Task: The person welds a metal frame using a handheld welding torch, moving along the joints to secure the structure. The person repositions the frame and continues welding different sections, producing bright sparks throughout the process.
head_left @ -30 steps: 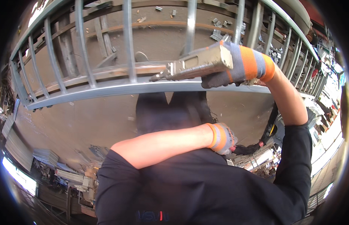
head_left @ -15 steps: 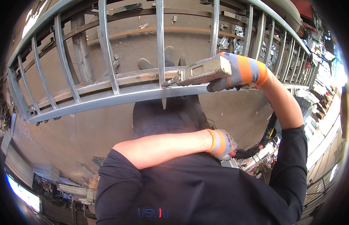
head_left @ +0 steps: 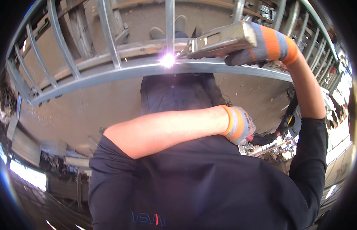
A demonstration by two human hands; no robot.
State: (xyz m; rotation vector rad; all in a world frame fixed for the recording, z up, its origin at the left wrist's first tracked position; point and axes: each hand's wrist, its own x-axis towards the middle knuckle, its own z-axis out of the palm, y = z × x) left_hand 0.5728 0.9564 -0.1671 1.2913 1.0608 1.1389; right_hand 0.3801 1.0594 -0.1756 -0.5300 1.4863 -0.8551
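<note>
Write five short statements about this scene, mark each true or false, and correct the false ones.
1. The right hand holds a boxy tan tool. True.
2. The tan tool points toward the person's chest. False: it points toward a bright light where an upright bar meets the long rail of the metal frame.
3. A dark cable leads away from the closed left hand. True.
4. Both hands are on the tan tool. False: only the right hand is; the left hand is apart from it.
5. The left forearm lies across the front of a dark shirt. True.
</note>
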